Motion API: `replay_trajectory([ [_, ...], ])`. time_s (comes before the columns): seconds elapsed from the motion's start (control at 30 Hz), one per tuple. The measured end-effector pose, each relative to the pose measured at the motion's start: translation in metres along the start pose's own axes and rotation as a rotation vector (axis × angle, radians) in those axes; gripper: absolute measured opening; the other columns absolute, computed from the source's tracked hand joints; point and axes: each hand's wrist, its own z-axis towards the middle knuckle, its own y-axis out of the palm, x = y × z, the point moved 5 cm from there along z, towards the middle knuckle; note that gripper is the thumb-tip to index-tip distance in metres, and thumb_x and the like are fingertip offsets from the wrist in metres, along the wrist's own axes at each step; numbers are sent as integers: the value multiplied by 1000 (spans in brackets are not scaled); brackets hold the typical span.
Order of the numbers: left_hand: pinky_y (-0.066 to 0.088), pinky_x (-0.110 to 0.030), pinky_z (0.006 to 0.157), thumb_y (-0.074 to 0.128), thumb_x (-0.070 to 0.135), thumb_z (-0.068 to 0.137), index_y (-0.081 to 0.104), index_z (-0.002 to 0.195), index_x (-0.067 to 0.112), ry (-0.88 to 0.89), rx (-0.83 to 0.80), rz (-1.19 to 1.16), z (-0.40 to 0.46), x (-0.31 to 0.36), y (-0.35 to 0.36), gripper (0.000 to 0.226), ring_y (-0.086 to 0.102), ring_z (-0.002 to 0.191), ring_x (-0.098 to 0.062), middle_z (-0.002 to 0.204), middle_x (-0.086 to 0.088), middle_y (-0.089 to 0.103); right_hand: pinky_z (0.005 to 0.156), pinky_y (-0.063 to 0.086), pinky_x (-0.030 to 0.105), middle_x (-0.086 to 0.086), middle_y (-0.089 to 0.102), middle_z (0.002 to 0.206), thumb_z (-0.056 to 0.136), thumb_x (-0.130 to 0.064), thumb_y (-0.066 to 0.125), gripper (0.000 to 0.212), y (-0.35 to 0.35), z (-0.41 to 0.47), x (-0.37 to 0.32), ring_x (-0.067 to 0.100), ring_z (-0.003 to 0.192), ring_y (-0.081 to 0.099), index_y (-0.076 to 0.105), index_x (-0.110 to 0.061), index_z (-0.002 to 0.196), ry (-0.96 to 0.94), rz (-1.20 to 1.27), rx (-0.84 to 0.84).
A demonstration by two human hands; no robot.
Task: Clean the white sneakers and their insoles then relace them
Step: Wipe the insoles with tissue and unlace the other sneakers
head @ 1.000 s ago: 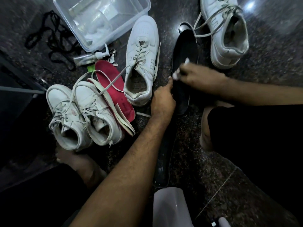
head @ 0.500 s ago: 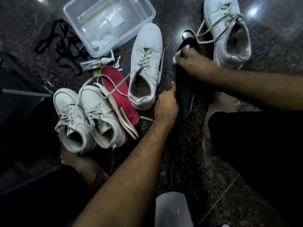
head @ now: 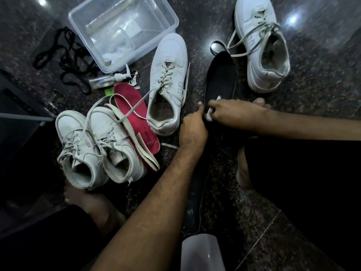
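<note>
Black foam insole [head: 219,79] wiping step: insole cleaning in hand.
Left hand [head: 192,127] fingers grip the insole's left edge; right hand [head: 234,112] pinches a small white wipe [head: 210,114]; next stroke probably calls for steady downward pressure.

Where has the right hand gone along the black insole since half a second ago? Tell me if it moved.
Yes. The right hand, pinching a white wipe, slid from the black insole's far tip back toward its heel, close to the left hand.

Dark speckled stone floor [head: 322,79] w/ four white sneakers [head: 168,83] on it, black insole [head: 220,79], red insoles [head: 134,112], clear plastic tub [head: 172,20], spray bottle [head: 109,80], black laces [head: 64,61] at left.
</note>
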Motion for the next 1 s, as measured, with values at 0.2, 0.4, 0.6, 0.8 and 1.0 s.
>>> replay_trajectory([
  [0.2,48,-43,79,61,24,95,61,123,11,14,117,77,0,9,-11,31,64,101,-37,106,-16,68,76,51,39,15,58,104,85,-8,59,28,-45,-22,38,38,91,63,70,-9,110,162,273,369],
  [0.4,44,-43,75,53,36,100,62,108,6,114,298,41,4,56,-35,31,61,98,-35,106,-16,63,67,45,17,-2,62,102,90,-19,54,26,-86,-75,104,3,78,57,66,-26,111,444,785,799],
  [0.6,32,-34,67,56,38,98,62,97,6,220,306,-128,25,106,-35,32,60,87,-32,92,-13,64,48,36,30,20,64,70,79,-32,45,32,-61,-101,158,15,51,46,63,-8,68,749,984,848],
  [0.8,39,-32,67,61,42,95,61,94,7,141,163,-332,57,136,-11,35,63,91,-30,94,-12,68,54,43,27,15,69,69,87,-40,70,33,-25,-87,154,19,55,58,74,-7,83,685,1339,644],
  [1.0,41,-23,71,65,40,89,70,113,11,27,28,-401,87,143,5,37,66,107,-28,110,-10,72,38,40,14,7,67,73,94,-3,59,17,-25,-72,166,2,44,58,71,-7,106,723,1387,489],
])
